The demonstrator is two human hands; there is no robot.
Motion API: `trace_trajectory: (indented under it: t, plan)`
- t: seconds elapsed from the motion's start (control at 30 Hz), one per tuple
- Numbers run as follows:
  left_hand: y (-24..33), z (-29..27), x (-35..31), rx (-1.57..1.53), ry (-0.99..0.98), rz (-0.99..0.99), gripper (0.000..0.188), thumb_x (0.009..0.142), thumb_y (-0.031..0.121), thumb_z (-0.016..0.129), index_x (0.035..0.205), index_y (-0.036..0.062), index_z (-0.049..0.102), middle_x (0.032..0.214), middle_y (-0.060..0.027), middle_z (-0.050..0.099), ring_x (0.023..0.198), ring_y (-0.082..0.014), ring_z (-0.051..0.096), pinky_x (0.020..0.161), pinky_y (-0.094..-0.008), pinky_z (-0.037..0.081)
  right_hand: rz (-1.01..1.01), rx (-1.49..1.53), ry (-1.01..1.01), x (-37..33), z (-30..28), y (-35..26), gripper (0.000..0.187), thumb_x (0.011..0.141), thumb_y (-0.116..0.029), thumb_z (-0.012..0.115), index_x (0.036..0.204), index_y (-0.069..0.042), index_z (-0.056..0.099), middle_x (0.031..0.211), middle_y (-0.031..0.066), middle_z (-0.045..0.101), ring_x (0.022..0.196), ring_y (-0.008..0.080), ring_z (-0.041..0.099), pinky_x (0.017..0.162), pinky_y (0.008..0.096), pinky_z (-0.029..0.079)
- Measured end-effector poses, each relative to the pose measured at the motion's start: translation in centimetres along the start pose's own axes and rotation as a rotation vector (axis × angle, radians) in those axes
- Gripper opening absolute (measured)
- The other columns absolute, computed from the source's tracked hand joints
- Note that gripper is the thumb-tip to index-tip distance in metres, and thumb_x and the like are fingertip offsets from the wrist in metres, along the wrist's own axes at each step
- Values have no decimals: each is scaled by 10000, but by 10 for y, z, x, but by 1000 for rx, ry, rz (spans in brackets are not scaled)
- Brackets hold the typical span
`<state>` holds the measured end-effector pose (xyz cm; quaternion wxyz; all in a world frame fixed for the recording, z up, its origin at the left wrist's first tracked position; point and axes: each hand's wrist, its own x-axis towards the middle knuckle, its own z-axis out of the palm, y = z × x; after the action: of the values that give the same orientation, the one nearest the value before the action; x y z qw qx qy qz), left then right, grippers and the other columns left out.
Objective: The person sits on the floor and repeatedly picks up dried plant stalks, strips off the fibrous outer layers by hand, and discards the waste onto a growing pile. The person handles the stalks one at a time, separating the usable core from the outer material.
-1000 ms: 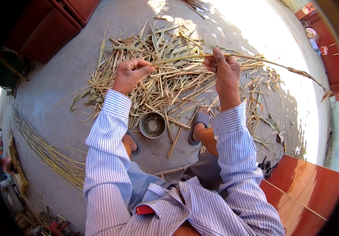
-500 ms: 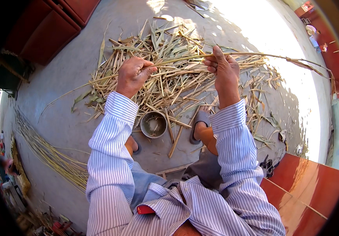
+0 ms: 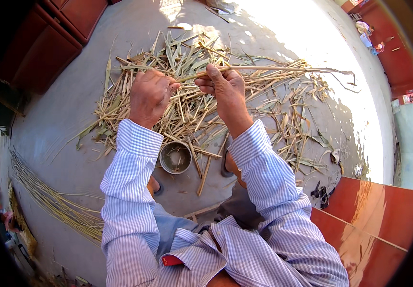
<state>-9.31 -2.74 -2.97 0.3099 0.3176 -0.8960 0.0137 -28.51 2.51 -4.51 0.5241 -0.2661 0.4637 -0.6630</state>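
Note:
My left hand is closed around a long, thin plant stalk, like a reed or cane. My right hand pinches the same stalk a little to the right, thumb on top. From there its dry, ragged end runs far out to the right, while a thin end trails to the left, faint and blurred. Both hands are raised over a loose pile of dry stalk pieces and leaf sheaths on the floor. Near my feet stands a small round bowl with something pale inside it.
A bundle of long thin stalks lies on the floor at the left. Dark red furniture stands at the upper left. Red tiles form a surface at the lower right, with a small dark object beside it. Sunlight covers the right floor.
My right hand has moved left, closer to my left hand, still on the stalk. The stalk's right end has shifted left. The whole view has shifted slightly.

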Motion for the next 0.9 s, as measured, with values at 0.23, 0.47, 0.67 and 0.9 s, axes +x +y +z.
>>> trace_trajectory:
  t: [0.23,0.47,0.67,0.9]
  plan:
    - [-75,-39,-43,308,-110,-277,146,754,210,747,790,101,656,750,-20,633,810,-213,589,725,-378,388,-89,33,190,23,-49,-28,228,934,-220,635,957,0,581,859,100,680,743,144,673,620,210,550]
    - [-1,-6,-2,-98,26,-25,212,767,239,749,881,73,683,833,-45,657,821,-210,607,735,-338,399,68,-79,-136,-6,5,6,254,904,-203,673,1037,6,616,931,109,699,821,168,693,660,235,559]
    - [-19,-26,-4,-130,-93,-210,135,782,180,737,831,69,677,759,-43,642,760,-220,603,710,-352,406,-25,-85,-195,-1,-6,-8,255,907,-178,667,1090,-6,622,954,89,701,879,164,683,720,255,555]
    - [-3,0,-3,-368,100,-229,157,765,134,777,840,28,688,776,-65,647,702,-200,605,625,-324,464,-155,-38,-129,-8,8,-5,195,919,-186,654,999,-12,620,887,109,699,786,159,697,647,240,575]
